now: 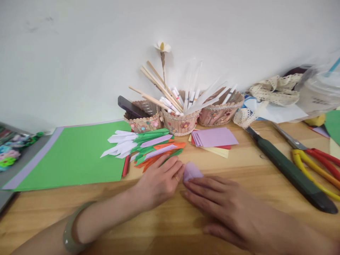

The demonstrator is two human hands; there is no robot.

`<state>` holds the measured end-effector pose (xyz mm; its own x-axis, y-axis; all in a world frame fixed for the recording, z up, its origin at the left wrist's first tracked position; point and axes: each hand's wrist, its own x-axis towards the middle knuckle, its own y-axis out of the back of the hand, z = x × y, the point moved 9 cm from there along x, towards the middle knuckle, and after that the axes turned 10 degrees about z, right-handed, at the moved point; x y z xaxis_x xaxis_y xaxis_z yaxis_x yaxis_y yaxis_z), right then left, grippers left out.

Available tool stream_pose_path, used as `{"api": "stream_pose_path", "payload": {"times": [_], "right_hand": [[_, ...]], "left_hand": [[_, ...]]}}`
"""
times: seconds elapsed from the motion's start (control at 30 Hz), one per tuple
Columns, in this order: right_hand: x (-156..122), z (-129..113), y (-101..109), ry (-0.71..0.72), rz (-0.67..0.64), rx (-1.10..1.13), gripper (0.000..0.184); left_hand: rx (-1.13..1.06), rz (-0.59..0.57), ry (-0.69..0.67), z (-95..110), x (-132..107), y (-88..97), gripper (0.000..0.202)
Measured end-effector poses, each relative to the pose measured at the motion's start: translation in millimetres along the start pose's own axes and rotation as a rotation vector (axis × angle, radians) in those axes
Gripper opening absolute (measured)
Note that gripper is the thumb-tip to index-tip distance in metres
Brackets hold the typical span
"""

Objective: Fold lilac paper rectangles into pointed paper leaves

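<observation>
A small piece of purple paper [193, 171], partly folded, lies on the wooden table between my hands. My left hand [162, 180], with a ring and a bangle on its arm, has its fingers curled in at the paper's left edge; the fingertips are partly hidden. Stretched out flat, the fingers of my right hand [225, 202] press on the lower right part of the paper and cover it. Just beyond my left hand lie folded paper pieces in white, green, orange and purple [148, 145]. A stack of purple paper rectangles [216, 137] sits over red and yellow ones.
Decorated baskets [182, 122] with markers, sticks and a paper flower stand against the wall. Green sheets [77, 156] lie at left. At right are a dark green-handled tool [287, 166], scissors [313, 159], lace ribbon [276, 88] and a plastic cup [322, 90].
</observation>
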<state>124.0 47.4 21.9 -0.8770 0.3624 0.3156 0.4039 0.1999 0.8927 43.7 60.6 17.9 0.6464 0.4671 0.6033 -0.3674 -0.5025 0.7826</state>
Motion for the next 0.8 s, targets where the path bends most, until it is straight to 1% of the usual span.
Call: {"api": "stream_pose_path", "payload": {"times": [0.1,0.2,0.27,0.33,0.4,0.43,0.6,0.7,0.8], "right_hand": [[1,-1,2,-0.005,0.046,0.024,0.039],[-1,7,12,-0.042,0.183,0.048,0.029],[-4,23,19,-0.164,0.287,0.031,0.027],[-9,43,23,-0.335,0.336,-0.015,0.024],[-14,59,21,-0.476,0.322,-0.044,0.021],[-14,64,18,-0.518,0.305,-0.041,0.021],[-15,78,9,-0.665,0.263,0.008,0.019],[-16,81,6,-0.705,0.257,-0.015,0.018],[-15,79,4,-0.677,0.264,-0.041,0.014]], "left_hand": [[-0.09,0.066,0.017,3,1,5.0,0.021],[-0.154,0.107,0.053,2,2,8.0,0.02],[-0.175,0.088,0.087,0,3,6.0,0.022],[-0.192,0.052,0.094,0,3,2.7,0.023],[-0.211,0.026,0.075,1,3,0.2,0.021],[-0.223,0.018,0.073,1,3,-0.5,0.02],[-0.306,-0.018,0.131,-2,4,-5.7,0.02],[-0.328,-0.059,0.127,-1,3,-9.8,0.021],[-0.304,-0.07,0.08,2,2,-10.3,0.023]]}}
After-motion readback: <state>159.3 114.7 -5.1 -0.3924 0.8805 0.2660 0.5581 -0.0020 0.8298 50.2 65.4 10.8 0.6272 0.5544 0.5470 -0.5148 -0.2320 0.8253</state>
